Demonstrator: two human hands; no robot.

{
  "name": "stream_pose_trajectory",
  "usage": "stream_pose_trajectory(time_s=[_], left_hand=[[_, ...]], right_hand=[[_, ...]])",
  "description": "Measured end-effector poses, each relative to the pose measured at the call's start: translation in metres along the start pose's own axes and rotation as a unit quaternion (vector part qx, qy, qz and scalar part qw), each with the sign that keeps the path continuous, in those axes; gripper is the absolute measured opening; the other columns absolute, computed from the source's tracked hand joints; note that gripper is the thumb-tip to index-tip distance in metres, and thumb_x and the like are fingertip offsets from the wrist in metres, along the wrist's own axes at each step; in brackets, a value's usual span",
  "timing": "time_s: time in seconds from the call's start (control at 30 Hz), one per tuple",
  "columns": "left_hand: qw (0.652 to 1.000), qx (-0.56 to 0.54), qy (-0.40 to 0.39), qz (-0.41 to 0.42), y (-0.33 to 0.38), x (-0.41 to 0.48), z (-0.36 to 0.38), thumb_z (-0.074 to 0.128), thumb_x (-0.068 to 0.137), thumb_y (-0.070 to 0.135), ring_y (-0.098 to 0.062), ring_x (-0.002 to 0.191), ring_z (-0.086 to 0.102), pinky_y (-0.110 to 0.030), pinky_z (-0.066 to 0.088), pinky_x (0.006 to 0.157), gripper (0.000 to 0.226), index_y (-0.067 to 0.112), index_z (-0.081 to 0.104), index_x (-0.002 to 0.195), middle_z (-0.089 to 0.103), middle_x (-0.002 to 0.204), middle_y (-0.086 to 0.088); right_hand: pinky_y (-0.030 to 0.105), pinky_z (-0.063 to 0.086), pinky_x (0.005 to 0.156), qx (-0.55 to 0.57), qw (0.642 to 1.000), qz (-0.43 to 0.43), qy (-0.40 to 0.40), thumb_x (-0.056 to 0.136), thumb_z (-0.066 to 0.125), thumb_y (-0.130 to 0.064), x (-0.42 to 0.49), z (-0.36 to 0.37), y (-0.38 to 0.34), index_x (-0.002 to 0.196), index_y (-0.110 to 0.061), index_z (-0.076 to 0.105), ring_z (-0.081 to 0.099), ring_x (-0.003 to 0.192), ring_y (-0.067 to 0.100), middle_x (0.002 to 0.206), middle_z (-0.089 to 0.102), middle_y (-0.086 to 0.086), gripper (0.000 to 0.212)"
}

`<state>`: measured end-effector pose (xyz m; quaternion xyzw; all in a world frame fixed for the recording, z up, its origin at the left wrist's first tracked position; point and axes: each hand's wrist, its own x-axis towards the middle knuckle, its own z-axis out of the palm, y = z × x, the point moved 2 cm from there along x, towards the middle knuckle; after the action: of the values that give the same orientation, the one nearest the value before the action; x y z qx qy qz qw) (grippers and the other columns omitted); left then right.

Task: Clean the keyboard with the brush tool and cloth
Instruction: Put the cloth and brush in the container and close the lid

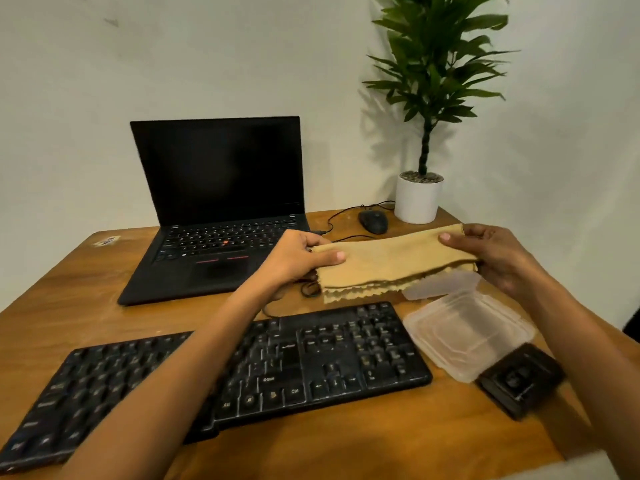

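- Furthest left I see the brown wooden worktop (346, 445). The black full-size plastic keyboard (329, 358) lies angled across its near side, and the left forearm crosses over the keyboard's middle.
- Behind the keyboard stands an open black laptop (214, 174) with a dark screen.
- The left hand (298, 258) is raised between laptop and keyboard. Its fingers and thumb pinch the left end of the folded tan cloth (391, 261), which has zigzag edges.
- The cloth is stretched between both hands, held in the air just beyond the keyboard.
- Behind the cloth sits a black wired mouse (373, 221). Just to its right, a white round pot (417, 199) holds pebbles and a tall green leafy plant (436, 64).
- The right hand (498, 258) pinches the cloth's right end, thumb on top.
- Below that hand, a clear shallow plastic container (467, 337) lies just beside the keyboard's right end, with its lid open behind it. I cannot tell whether anything is inside.
- A black square case (521, 379) lies at the container's near right corner, touching or nearly so.
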<state>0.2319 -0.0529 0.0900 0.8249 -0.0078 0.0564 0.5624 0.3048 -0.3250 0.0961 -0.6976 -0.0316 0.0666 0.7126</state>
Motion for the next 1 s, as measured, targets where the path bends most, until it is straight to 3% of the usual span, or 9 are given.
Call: stream_pose_trajectory(time_s=[0.13, 0.23, 0.4, 0.53, 0.67, 0.77, 0.87, 1.0], left_hand=[[1.000, 0.000, 0.000, 0.002, 0.012, 0.036, 0.041, 0.074, 0.076, 0.023, -0.010, 0.059, 0.053, -0.017, 0.040, 0.048, 0.021, 0.007, 0.069, 0.089, 0.062, 0.069, -0.002], [1.000, 0.001, 0.002, -0.004, 0.017, 0.060, 0.065, 0.073, 0.077, 0.018, -0.009, 0.061, 0.055, -0.013, 0.041, 0.045, 0.022, 0.003, 0.067, 0.093, 0.063, 0.072, -0.003], [0.998, 0.053, 0.020, 0.007, 0.011, 0.088, 0.086, 0.075, 0.075, 0.019, -0.019, 0.078, 0.063, -0.028, 0.050, 0.062, 0.017, 0.008, 0.067, 0.087, 0.068, 0.087, -0.009], [0.986, 0.157, 0.045, 0.044, 0.010, 0.094, 0.092, 0.074, 0.076, 0.022, -0.007, 0.066, 0.056, -0.011, 0.039, 0.048, 0.022, 0.009, 0.070, 0.094, 0.067, 0.085, -0.003], [0.980, 0.182, 0.049, 0.055, 0.007, 0.098, 0.098, 0.071, 0.079, 0.018, -0.003, 0.055, 0.052, -0.009, 0.037, 0.040, 0.019, 0.009, 0.069, 0.095, 0.065, 0.080, -0.002], [0.972, 0.220, 0.059, 0.063, 0.005, 0.104, 0.102, 0.072, 0.077, 0.023, -0.010, 0.071, 0.059, -0.019, 0.045, 0.055, 0.017, 0.016, 0.069, 0.093, 0.069, 0.088, -0.002], [0.967, 0.243, 0.055, 0.060, 0.004, 0.110, 0.107, 0.073, 0.075, 0.023, -0.016, 0.086, 0.062, -0.036, 0.054, 0.072, 0.018, 0.021, 0.070, 0.092, 0.069, 0.095, -0.003], [0.965, 0.253, 0.058, 0.046, 0.005, 0.112, 0.114, 0.071, 0.074, 0.020, -0.018, 0.088, 0.061, -0.038, 0.055, 0.073, 0.021, 0.027, 0.068, 0.093, 0.067, 0.099, -0.003]], right_hand=[[0.019, 0.052, 0.053, -0.057, 0.997, -0.025, 0.048, 0.073, 0.074, -0.008, 0.026, -0.040, -0.009, 0.107, 0.005, 0.059, 0.059, 0.069, 0.017, 0.081, 0.061, 0.008, 0.039], [0.030, 0.053, 0.066, -0.113, 0.990, -0.037, 0.072, 0.071, 0.076, -0.011, 0.045, -0.064, -0.011, 0.108, 0.006, 0.059, 0.059, 0.078, 0.023, 0.090, 0.061, 0.015, 0.044], [0.032, 0.047, 0.068, -0.224, 0.967, -0.076, 0.097, 0.073, 0.076, -0.015, 0.063, -0.073, -0.005, 0.106, 0.004, 0.059, 0.056, 0.085, 0.024, 0.098, 0.058, 0.014, 0.042], [0.028, 0.044, 0.064, -0.293, 0.944, -0.119, 0.094, 0.074, 0.076, -0.017, 0.073, -0.065, 0.004, 0.101, 0.003, 0.062, 0.054, 0.082, 0.023, 0.092, 0.059, 0.012, 0.037], [0.026, 0.042, 0.061, -0.365, 0.915, -0.142, 0.093, 0.073, 0.076, -0.023, 0.082, -0.058, 0.013, 0.094, -0.002, 0.067, 0.057, 0.081, 0.022, 0.085, 0.062, 0.009, 0.031], [0.020, 0.039, 0.057, -0.415, 0.891, -0.159, 0.094, 0.072, 0.077, -0.021, 0.087, -0.053, 0.012, 0.096, -0.005, 0.068, 0.057, 0.082, 0.019, 0.090, 0.065, 0.008, 0.030], [0.024, 0.040, 0.066, -0.458, 0.870, -0.157, 0.095, 0.074, 0.075, -0.020, 0.090, -0.048, 0.013, 0.101, -0.006, 0.069, 0.054, 0.083, 0.016, 0.096, 0.066, 0.009, 0.031], [0.029, 0.046, 0.073, -0.486, 0.853, -0.153, 0.111, 0.075, 0.074, -0.019, 0.091, -0.045, 0.014, 0.104, -0.008, 0.068, 0.057, 0.087, 0.020, 0.103, 0.067, 0.011, 0.031]])
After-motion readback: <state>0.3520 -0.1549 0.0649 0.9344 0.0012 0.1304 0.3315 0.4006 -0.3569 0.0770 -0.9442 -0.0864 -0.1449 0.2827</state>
